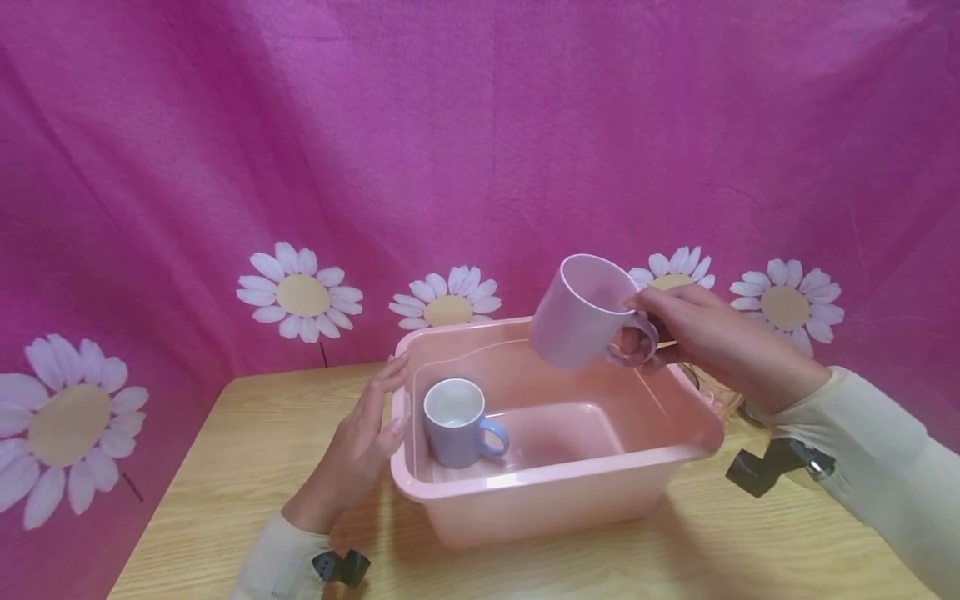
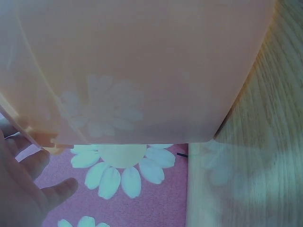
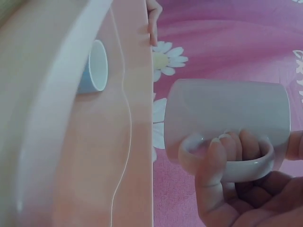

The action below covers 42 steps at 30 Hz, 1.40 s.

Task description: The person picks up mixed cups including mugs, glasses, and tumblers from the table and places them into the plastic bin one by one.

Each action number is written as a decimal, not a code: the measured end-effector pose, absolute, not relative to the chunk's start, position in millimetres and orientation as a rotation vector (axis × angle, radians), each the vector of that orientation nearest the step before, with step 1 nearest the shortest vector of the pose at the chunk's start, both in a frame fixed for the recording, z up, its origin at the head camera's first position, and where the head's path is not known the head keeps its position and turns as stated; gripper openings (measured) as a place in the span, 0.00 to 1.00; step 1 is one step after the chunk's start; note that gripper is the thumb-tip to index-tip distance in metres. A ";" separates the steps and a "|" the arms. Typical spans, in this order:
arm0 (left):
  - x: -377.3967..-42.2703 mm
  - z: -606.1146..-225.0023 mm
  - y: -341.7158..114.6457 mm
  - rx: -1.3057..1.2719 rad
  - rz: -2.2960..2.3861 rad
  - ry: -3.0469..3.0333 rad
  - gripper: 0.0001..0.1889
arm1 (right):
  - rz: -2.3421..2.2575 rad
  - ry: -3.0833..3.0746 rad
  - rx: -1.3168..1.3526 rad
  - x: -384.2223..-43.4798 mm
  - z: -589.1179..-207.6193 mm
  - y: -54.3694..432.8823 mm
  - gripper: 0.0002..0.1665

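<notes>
By its handle, my right hand [image 1: 693,325] grips a pink mug [image 1: 573,325], held tilted above the right back part of a pink plastic basin [image 1: 555,492]. In the right wrist view, fingers curl through the handle of this mug [image 3: 227,104]. A second mug [image 1: 453,433], grey-blue outside and white inside with a light blue handle, stands upright at the basin's left end. My left hand [image 1: 360,433] touches the basin's left rim with its fingers extended. The left wrist view shows that hand [image 2: 23,184] beside the basin wall [image 2: 142,61], thumb held apart.
The basin stands on a light wooden table [image 1: 285,433]. Behind it hangs a magenta cloth [image 1: 480,150] with large white daisies. Some glassy items [image 1: 720,396], partly hidden by the basin and right arm, stand at the basin's right.
</notes>
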<state>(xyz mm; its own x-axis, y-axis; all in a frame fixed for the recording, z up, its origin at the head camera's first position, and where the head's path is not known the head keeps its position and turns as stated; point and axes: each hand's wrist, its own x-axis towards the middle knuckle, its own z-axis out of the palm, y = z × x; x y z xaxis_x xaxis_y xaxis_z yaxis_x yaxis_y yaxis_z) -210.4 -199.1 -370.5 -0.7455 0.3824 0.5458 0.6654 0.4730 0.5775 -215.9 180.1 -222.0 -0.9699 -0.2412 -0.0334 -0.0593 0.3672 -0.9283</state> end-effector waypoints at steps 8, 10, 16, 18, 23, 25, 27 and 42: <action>-211.8 -374.8 -198.9 -0.892 -1.163 -2.381 0.28 | -1.666 2.440 -0.309 -221.6 -220.9 176.4 0.24; -211.5 -374.8 -198.5 -0.895 -1.162 -2.380 0.28 | -1.664 2.441 -0.316 -223.0 -220.7 176.0 0.24; -210.0 -372.2 -197.8 -0.892 -1.156 -2.375 0.28 | -1.646 2.455 -0.319 -226.7 -218.1 173.3 0.23; -209.7 -371.5 -197.8 -0.887 -1.151 -2.381 0.28 | -1.637 2.461 -0.317 -228.0 -217.3 172.3 0.23; -209.9 -370.5 -198.8 -0.882 -1.145 -2.388 0.28 | -1.608 2.486 -0.337 -233.3 -215.7 170.8 0.22; -210.0 -370.0 -199.0 -0.884 -1.148 -2.384 0.28 | -1.606 2.489 -0.349 -236.2 -215.6 170.1 0.22; -210.1 -370.2 -199.1 -0.886 -1.150 -2.379 0.28 | -1.607 2.488 -0.354 -239.1 -215.8 168.9 0.21; -211.4 -370.6 -200.0 -0.891 -1.154 -2.388 0.28 | -1.484 2.476 -0.469 -263.1 -221.8 161.1 0.23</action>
